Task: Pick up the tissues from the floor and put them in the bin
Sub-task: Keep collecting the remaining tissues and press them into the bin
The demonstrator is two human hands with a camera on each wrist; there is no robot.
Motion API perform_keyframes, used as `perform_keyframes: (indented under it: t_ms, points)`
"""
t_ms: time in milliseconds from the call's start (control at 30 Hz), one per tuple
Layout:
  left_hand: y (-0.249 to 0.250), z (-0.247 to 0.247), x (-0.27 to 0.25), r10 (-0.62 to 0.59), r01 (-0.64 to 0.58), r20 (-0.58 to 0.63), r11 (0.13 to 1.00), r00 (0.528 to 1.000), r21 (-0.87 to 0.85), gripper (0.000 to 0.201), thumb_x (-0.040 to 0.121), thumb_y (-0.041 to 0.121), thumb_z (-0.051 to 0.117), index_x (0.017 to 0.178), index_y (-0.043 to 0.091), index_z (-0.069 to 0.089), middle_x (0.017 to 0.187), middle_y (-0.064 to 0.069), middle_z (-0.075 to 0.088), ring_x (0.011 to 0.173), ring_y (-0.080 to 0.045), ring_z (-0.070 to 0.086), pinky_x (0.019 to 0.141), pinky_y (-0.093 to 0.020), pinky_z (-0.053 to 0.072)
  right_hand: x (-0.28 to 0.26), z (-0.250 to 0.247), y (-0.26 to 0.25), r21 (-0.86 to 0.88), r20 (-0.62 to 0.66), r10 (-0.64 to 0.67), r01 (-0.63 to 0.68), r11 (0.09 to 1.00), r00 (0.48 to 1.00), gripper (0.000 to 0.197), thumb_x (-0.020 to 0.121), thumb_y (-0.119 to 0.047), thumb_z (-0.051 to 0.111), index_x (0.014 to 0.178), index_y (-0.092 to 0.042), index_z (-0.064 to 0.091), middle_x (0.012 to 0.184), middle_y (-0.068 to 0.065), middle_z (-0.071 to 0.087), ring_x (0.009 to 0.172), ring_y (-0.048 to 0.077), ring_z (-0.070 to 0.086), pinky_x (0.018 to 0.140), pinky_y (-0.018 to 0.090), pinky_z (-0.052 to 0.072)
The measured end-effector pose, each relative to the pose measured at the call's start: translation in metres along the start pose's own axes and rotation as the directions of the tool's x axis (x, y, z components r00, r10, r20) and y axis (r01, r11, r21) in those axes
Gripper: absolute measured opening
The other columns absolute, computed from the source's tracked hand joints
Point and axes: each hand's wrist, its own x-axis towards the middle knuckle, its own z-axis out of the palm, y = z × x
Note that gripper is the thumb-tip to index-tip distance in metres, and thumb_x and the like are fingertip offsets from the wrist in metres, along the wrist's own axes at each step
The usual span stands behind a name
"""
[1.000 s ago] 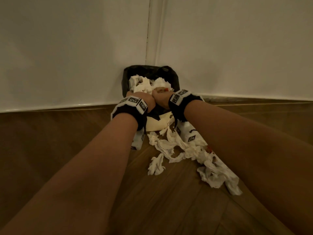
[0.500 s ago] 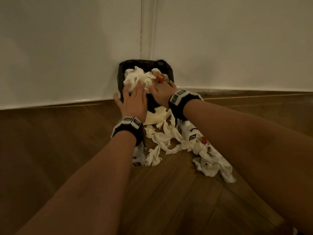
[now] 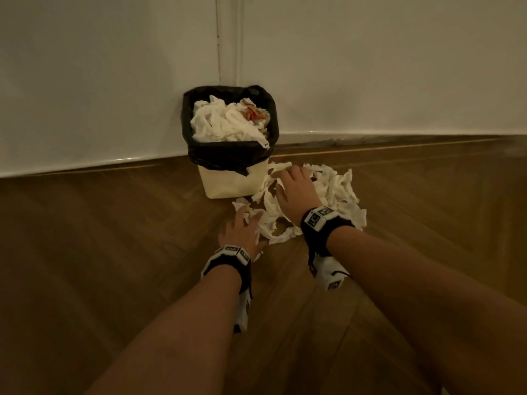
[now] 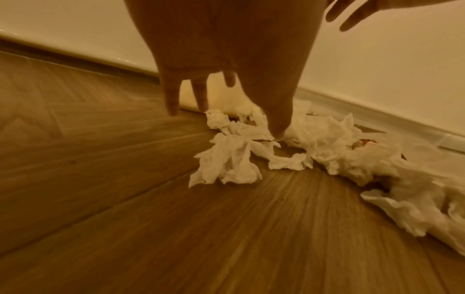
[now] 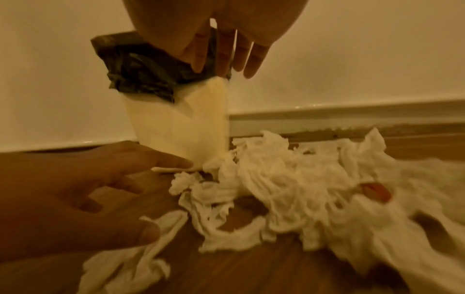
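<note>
Many crumpled white tissues (image 3: 336, 192), floor-strewn

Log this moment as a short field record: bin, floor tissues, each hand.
bin: cream bin with a black liner, in the wall corner, heaped with tissues to the rim
floor tissues: loose pile of tissues on the wood floor, right of the bin's base
left hand: left hand fingers spread, at the pile's near-left edge, holding nothing
right hand: right hand fingers spread, over the pile, holding nothing
task: not finished
</note>
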Motion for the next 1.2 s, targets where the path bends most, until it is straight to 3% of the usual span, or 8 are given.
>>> perform_keyframes:
  t_ms: [200,367,567,700,800,933,1133,1200]
  points:
    - [-0.004,0.021,0.006,-0.073,0.060,0.225,0.996,0.972,0.063,0.058,0.090,0.037,0.056,0.140,0.040,0.026,0.151,-0.003,0.003,0.136,-0.038,0.017,0.107,-0.053,0.031,-0.032,0.034,0.013,0.094,0.364,0.058,-0.099,0.991,0.929,0.052,0.093,-0.011,0.039,0.143,-0.024,0.033,0.147,0.003,0.034,0.130,0.028,0.032,0.106,0.037,0.032]
    - [-0.020,0.034,-0.002,-0.011,0.011,0.104,1.000,0.994,0.000,0.036,0.096,0.021,0.046,0.132,0.021,0.046,0.132,-0.009,0.040,0.114,-0.031,0.048,0.093,-0.040,0.046,-0.041,0.060,0.017,0.022,0.632,0.015,-0.037,0.999,0.775,0.072,0.093,-0.011,0.045,0.149,-0.033,0.007,0.158,-0.004,0.000,0.145,0.029,0.001,0.118,0.045,0.015]
    - [-0.031,0.031,-0.004,-0.013,0.016,0.017,0.990,1.000,-0.143,0.019,0.095,0.020,0.044,0.105,0.022,0.060,0.118,-0.006,0.052,0.103,-0.025,0.054,0.087,-0.033,0.042,-0.044,0.093,0.014,-0.085,0.722,0.026,0.051,0.995,0.692,0.082,0.090,-0.001,0.042,0.146,-0.045,0.000,0.156,-0.012,-0.016,0.143,0.033,-0.015,0.112,0.062,0.010]
    - [-0.032,0.029,-0.008,-0.012,0.008,-0.023,0.990,1.000,-0.141,0.019,0.095,0.019,0.045,0.105,0.023,0.060,0.119,-0.004,0.051,0.104,-0.024,0.054,0.087,-0.034,0.045,-0.051,0.107,0.011,-0.115,0.787,0.058,0.053,0.992,0.614,0.082,0.091,-0.010,0.048,0.146,-0.044,-0.002,0.155,-0.012,-0.021,0.141,0.037,-0.017,0.108,0.065,0.010]
    - [-0.033,0.028,-0.009,-0.023,0.015,-0.051,0.989,0.998,-0.150,0.022,0.094,0.014,0.045,0.106,0.024,0.060,0.117,-0.004,0.052,0.102,-0.024,0.055,0.083,-0.035,0.046,-0.058,0.109,0.005,-0.115,0.752,0.054,0.050,0.992,0.657,0.068,0.094,-0.007,0.040,0.150,-0.020,0.004,0.158,0.002,-0.009,0.142,0.042,0.001,0.114,0.053,0.020]
    - [-0.035,0.030,-0.008,-0.037,0.026,-0.060,0.985,0.998,-0.169,0.023,0.093,0.012,0.047,0.108,0.022,0.060,0.119,-0.007,0.053,0.105,-0.027,0.055,0.085,-0.038,0.047,-0.070,0.106,0.003,-0.109,0.628,0.060,0.011,0.994,0.776,0.039,0.095,-0.002,0.038,0.133,0.001,0.041,0.138,0.018,0.035,0.129,0.035,0.031,0.105,0.041,0.037]
    - [-0.034,0.031,-0.005,-0.069,0.060,-0.030,0.972,0.997,-0.226,0.040,0.093,0.010,0.044,0.130,0.023,0.047,0.132,-0.011,0.047,0.115,-0.030,0.051,0.094,-0.037,0.044,-0.062,0.090,0.013,0.027,0.613,0.286,-0.382,0.924,0.736,0.029,0.096,-0.013,0.043,0.119,-0.006,0.060,0.124,0.015,0.058,0.113,0.028,0.055,0.097,0.034,0.045]
    - [-0.029,0.029,-0.004,-0.112,0.103,-0.022,0.960,0.993,-0.262,0.053,0.092,0.007,0.044,0.142,0.023,0.033,0.144,-0.014,0.035,0.126,-0.032,0.042,0.103,-0.039,0.037,-0.064,0.085,0.015,0.240,0.562,0.478,-0.686,0.687,0.675,0.029,0.097,-0.012,0.042,0.119,-0.010,0.060,0.125,0.012,0.058,0.111,0.026,0.056,0.093,0.033,0.048]
